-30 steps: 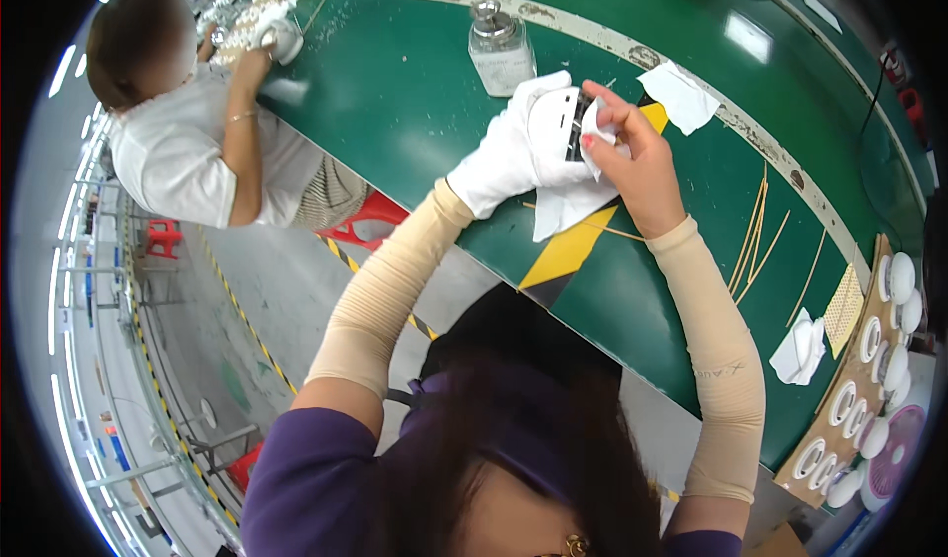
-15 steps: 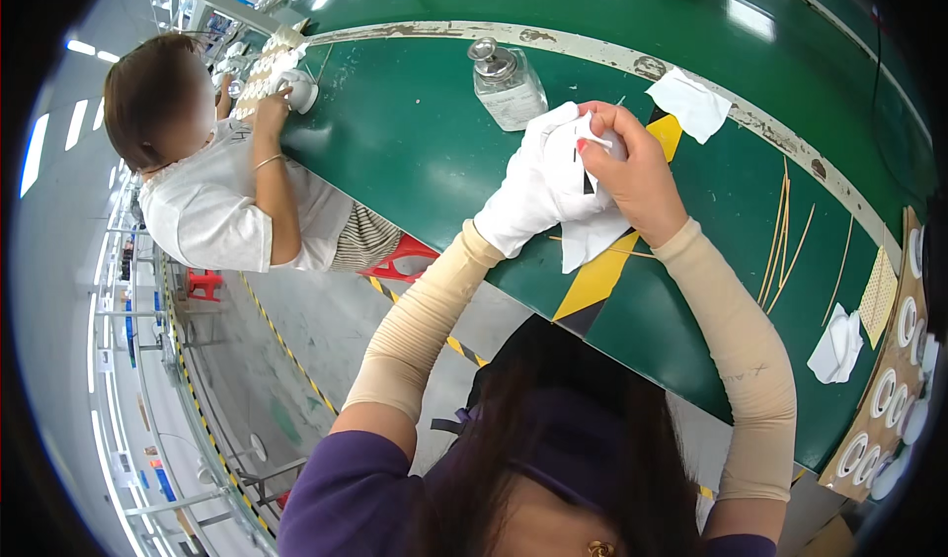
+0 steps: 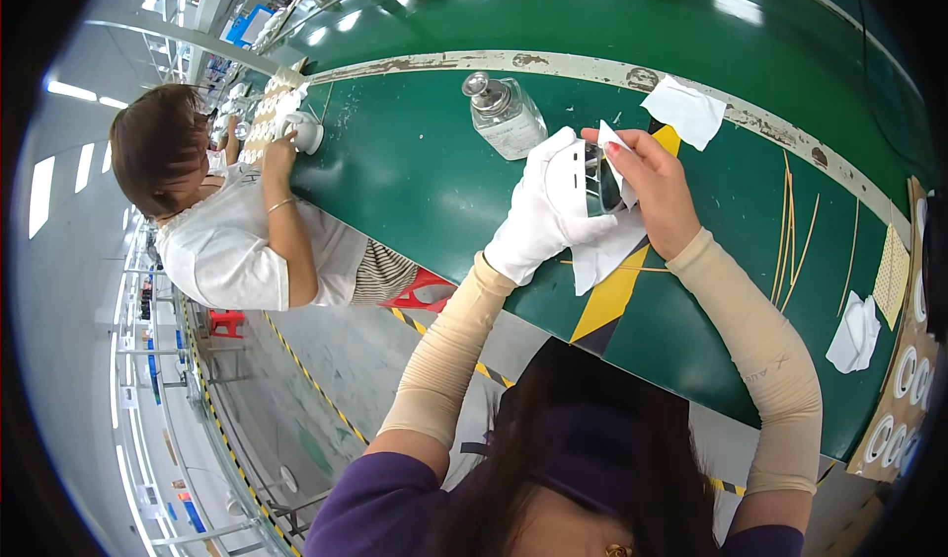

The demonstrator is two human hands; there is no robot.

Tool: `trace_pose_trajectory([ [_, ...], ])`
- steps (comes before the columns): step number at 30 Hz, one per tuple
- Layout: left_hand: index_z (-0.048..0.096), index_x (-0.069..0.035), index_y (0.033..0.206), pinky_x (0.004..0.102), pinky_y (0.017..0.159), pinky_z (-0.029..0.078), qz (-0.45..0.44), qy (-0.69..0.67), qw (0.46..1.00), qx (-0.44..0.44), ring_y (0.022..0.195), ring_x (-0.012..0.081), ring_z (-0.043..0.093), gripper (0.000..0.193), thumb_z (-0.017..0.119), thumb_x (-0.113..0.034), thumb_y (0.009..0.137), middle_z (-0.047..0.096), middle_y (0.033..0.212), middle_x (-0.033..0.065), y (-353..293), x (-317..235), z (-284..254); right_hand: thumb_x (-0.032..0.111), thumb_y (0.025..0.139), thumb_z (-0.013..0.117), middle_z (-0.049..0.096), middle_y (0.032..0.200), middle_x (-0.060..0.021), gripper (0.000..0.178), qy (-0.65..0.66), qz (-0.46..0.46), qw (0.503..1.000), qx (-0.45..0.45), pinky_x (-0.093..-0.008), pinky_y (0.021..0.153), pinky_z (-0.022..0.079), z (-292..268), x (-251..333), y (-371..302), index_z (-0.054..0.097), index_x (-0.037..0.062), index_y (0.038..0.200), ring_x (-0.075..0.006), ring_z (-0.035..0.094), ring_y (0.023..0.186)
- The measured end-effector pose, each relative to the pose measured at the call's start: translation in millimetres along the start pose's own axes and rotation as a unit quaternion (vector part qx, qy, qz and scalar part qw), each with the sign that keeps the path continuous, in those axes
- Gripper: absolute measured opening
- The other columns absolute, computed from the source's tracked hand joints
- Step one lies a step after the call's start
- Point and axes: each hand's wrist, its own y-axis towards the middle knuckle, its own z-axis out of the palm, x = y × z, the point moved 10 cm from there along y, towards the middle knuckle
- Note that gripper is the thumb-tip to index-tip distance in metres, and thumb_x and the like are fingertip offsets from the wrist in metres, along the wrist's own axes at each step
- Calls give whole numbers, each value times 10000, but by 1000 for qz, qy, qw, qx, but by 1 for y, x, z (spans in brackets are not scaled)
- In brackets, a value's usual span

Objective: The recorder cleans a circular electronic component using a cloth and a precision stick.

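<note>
Gripping a small dark part point(image 3: 600, 184) at upper centre of the frame, the gloved left hand point(image 3: 549, 206) had its fingers clamped round it, so most of the part was hidden. The bare right hand point(image 3: 649, 190) pinched a white wipe point(image 3: 614, 147) against the part's top, fingers together. Below them a larger white cloth point(image 3: 604, 251) lay on the green bench point(image 3: 415, 182), partly covered. A glass bottle point(image 3: 505, 115) stood near, upper centre.
</note>
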Motion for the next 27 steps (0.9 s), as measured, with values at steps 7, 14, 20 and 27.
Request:
trace_pose_trajectory([
  [7,294,-46,1383,329,988,415,-8,-83,996,-11,1161,209,503,1020,887,-237,575,496,1267,115,1,2,-1,199,929,552,621,986,-14,244,-77,-19,997,-14,-193,756,420,-9,5,-1,620,-21,1008,-54,522,859],
  [14,312,-29,1368,323,988,414,-16,-105,994,-19,1163,201,501,991,883,-232,584,497,1256,124,1,2,-2,152,885,617,579,833,36,170,-287,-115,950,-45,-193,605,355,-12,41,9,653,-2,947,-34,430,675],
  [20,341,-29,1348,341,1003,403,17,9,1000,-15,1171,242,503,965,870,-275,579,483,1281,137,1,-14,-8,151,866,623,587,828,-26,167,-327,-288,900,1,-236,631,395,63,86,49,665,14,951,-108,492,690],
  [27,351,-34,1324,355,985,412,-5,-16,1000,-9,1169,280,506,941,865,-306,583,477,1282,161,3,-6,-5,186,866,594,600,897,-87,171,-566,-349,740,104,-353,771,460,118,68,78,672,45,921,-261,560,879],
])
